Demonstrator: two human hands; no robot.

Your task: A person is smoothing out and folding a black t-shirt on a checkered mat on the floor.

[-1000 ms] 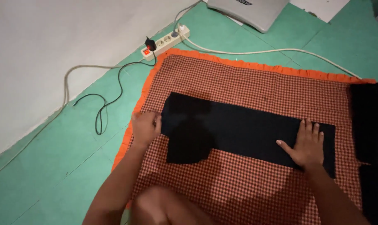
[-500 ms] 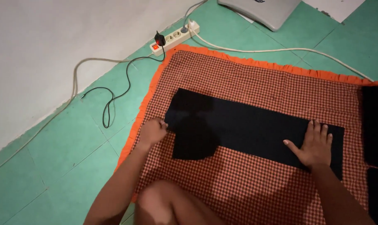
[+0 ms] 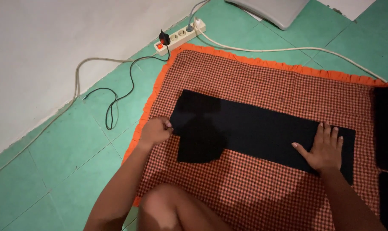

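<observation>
A long black cloth (image 3: 254, 128) lies flat on an orange checked mat (image 3: 266, 81) with an orange frill. One folded part of the cloth juts toward me near its left end. My left hand (image 3: 155, 130) pinches the cloth's left edge with curled fingers. My right hand (image 3: 324, 147) lies flat, fingers spread, pressing on the cloth's right end.
A white power strip (image 3: 179, 36) with a black plug sits beyond the mat's far corner, with white and black cables (image 3: 113, 100) trailing over the green tiled floor. A grey flat device (image 3: 268, 9) lies at the top. More black cloth (image 3: 387, 128) lies at the right. My knee (image 3: 168, 205) is below.
My left hand has slid from on top of the cloth's left end to its edge and closed its fingers there. The right hand has stayed pressed on the right end.
</observation>
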